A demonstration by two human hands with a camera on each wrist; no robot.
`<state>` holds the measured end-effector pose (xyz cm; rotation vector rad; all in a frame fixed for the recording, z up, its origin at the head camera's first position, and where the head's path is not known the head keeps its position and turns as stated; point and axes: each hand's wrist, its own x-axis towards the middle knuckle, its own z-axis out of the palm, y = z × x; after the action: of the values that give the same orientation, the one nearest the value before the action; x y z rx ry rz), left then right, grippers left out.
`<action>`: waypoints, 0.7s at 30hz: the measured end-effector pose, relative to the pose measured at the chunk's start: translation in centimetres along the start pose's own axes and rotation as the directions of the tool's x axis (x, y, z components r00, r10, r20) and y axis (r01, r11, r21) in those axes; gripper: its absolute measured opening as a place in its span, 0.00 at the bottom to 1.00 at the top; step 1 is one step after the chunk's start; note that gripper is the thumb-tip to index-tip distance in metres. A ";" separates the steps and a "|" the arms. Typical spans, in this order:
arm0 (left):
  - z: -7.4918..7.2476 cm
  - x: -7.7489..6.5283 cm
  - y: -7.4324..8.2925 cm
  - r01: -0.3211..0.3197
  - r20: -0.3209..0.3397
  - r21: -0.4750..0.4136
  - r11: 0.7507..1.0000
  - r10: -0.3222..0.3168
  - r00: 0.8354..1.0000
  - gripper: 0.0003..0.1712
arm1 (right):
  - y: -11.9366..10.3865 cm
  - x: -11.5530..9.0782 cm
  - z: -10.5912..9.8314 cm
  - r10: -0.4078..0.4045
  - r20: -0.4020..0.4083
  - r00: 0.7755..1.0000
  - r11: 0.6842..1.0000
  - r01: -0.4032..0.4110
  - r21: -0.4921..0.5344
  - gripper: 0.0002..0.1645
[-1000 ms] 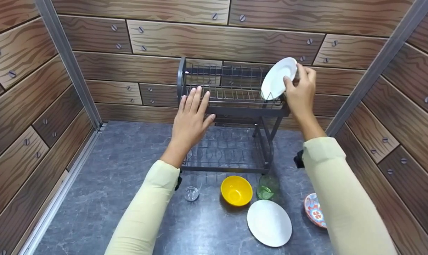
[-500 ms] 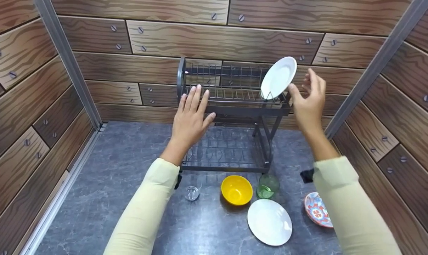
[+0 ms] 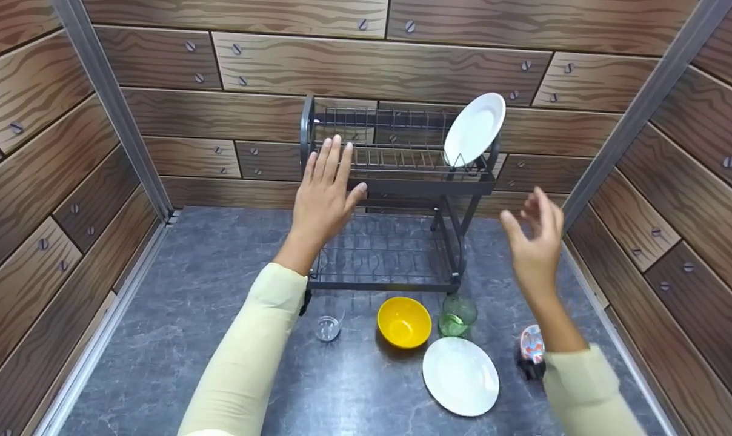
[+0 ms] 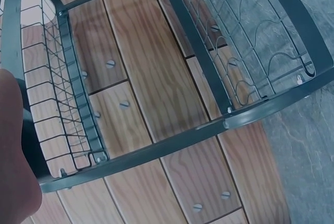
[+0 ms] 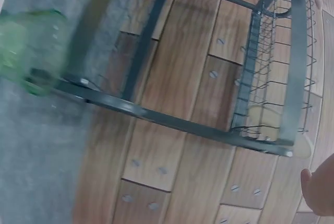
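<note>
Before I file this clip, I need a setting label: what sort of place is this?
Probably a small staged booth: brown wood-patterned wall panels and grey metal corner posts frame a two-tier dark metal dish rack.

The head view is bright and mostly clear, with pale glare spread across the floor [image 3: 336, 387] and a soft shadow under the bowl [image 3: 404, 323]. The right hand [image 3: 537, 254] looks slightly smeared. The left wrist view is fairly crisp but hazy and cool-toned; the right wrist view is softer, its green glass [image 5: 31, 49] plainly blurred.
</note>
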<state>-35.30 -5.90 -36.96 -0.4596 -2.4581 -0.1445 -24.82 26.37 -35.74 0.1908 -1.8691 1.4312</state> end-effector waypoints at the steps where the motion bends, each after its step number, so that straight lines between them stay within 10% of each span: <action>1: 0.0 0.0 0.0 0.000 0.000 0.002 1.000 0.000 1.000 0.42 | 0.6 -0.7 -0.3 0.010 -0.005 1.000 1.000 -0.010 0.013 0.38; 21: 0.0 0.0 0.0 -0.012 -0.001 0.028 1.000 0.012 1.000 0.41 | 8.8 -13.1 -5.9 0.324 -0.036 0.945 0.942 -0.326 -0.074 0.37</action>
<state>-35.35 -5.89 -36.94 -0.4623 -2.4521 -0.1050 -17.54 30.57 -50.38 -0.1829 -2.0009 1.5635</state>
